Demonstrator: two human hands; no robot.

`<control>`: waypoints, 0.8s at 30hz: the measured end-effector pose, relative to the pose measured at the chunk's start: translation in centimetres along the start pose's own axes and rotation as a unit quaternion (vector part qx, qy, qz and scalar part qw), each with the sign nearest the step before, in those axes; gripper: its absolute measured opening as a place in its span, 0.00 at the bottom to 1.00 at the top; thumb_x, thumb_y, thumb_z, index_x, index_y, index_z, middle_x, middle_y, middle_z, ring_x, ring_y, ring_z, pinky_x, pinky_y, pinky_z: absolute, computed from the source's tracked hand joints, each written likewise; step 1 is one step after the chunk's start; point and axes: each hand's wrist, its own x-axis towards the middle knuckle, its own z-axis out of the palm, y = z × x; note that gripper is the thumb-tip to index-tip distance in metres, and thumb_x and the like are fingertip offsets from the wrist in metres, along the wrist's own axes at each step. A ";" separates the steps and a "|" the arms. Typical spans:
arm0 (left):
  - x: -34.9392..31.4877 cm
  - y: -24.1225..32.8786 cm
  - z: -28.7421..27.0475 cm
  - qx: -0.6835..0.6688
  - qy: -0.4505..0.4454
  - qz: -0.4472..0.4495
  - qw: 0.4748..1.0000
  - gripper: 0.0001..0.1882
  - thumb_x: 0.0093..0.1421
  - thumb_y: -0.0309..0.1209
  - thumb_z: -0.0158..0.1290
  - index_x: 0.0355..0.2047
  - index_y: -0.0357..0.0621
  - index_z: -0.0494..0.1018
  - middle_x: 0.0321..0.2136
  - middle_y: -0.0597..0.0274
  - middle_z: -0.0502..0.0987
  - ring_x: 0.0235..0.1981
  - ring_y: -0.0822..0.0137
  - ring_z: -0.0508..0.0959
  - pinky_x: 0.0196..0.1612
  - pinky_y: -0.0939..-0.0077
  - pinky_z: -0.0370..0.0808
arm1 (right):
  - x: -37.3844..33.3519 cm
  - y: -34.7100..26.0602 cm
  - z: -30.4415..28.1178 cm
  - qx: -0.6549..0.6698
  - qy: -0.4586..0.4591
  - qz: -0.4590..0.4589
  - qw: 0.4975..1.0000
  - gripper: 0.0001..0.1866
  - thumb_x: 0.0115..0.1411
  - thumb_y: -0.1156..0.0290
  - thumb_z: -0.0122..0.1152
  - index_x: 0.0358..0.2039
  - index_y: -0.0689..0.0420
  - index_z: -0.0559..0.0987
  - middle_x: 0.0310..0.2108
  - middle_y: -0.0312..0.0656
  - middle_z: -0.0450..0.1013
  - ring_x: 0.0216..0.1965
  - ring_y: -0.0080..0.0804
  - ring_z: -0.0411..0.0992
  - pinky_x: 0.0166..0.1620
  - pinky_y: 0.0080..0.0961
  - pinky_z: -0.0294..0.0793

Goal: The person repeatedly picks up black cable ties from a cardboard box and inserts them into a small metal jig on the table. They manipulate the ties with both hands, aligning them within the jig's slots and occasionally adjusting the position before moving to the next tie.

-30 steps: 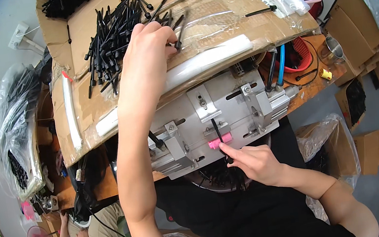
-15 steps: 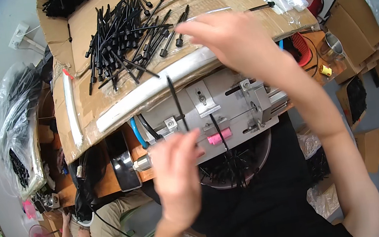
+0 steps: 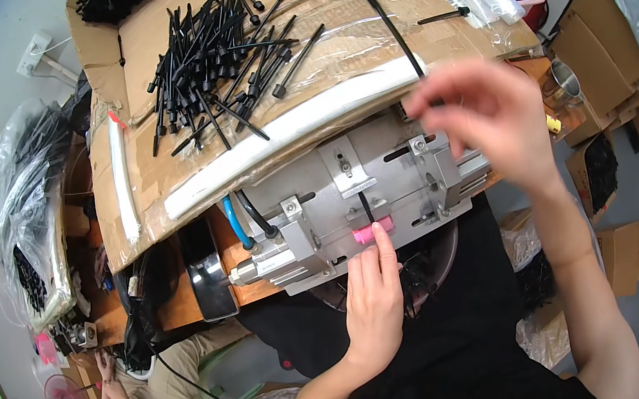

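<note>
Rod in your right hand points up and away from you, over the near part of the cardboard. Those fingers look narrowed on its lower end, though blur hides the exact pinch. It looks thin and light, probably plastic: stiff enough to hold straight, with some spring, and perhaps slick. If it has a knob like those in the pile, pinch just beside that; the thicker shape should resist slipping, while the slim tip would likely whip about. Your left hand rests its index fingertip at the pink block, where a second rod meets it; its other fingers lie together, and whether they grip anything cannot be told. Press gently there, as a slim shaft may roll or kink.
</note>
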 end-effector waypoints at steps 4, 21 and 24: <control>3.0 -0.2 -3.9 -0.057 0.013 0.034 0.998 0.31 0.54 0.16 0.57 0.59 0.36 0.68 0.38 0.52 0.71 0.41 0.53 0.71 0.46 0.63 0.70 | -8.5 1.7 2.5 -0.186 -0.022 -0.061 0.980 0.24 0.49 0.84 0.70 0.49 0.64 0.78 0.30 0.42 0.79 0.29 0.25 0.78 0.29 0.21 0.77; 12.8 -3.2 -8.1 -0.022 0.116 0.123 0.985 0.18 0.54 0.16 0.56 0.46 0.38 0.74 0.32 0.53 0.73 0.32 0.57 0.74 0.37 0.68 0.71 | -12.8 6.0 7.0 -0.285 -0.046 -0.113 0.951 0.29 0.51 0.73 0.71 0.54 0.66 0.74 0.33 0.44 0.79 0.28 0.33 0.79 0.29 0.25 0.76; 4.9 -0.3 -5.9 0.029 0.096 0.030 0.995 0.34 0.51 0.15 0.58 0.61 0.32 0.65 0.34 0.53 0.71 0.36 0.56 0.72 0.40 0.67 0.71 | -12.6 4.8 5.8 -0.279 -0.022 -0.097 0.955 0.29 0.50 0.69 0.73 0.52 0.65 0.76 0.33 0.44 0.79 0.28 0.33 0.79 0.28 0.26 0.77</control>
